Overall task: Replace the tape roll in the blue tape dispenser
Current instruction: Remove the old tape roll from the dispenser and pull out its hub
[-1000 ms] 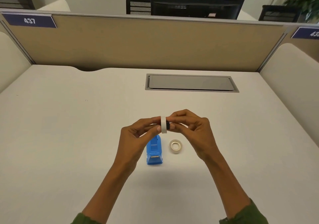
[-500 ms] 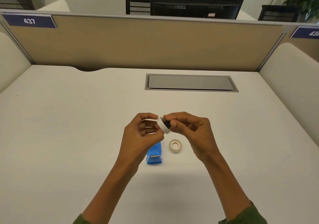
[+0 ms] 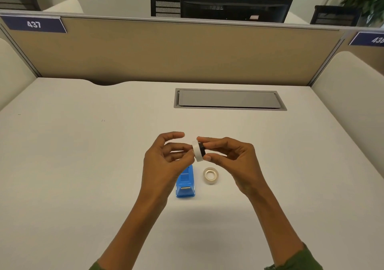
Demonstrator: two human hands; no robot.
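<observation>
My left hand [image 3: 166,161] hovers above the worktop [image 3: 83,165] with its grip loose, the fingers curled and the thumb tip touching the rim of the white tape roll [image 3: 197,151]. Below it the blue tape dispenser [image 3: 185,184] sits on the worktop, partly hidden by my left wrist. Just to its right lies a second tape roll [image 3: 210,175], flat. My right hand [image 3: 232,159] has its grip pinched on the white tape roll's black hub, holding it on edge above both.

Bare desk [image 3: 83,165] all round, dispenser [image 3: 185,183] and spare roll [image 3: 210,175] (just beside) below hands
</observation>
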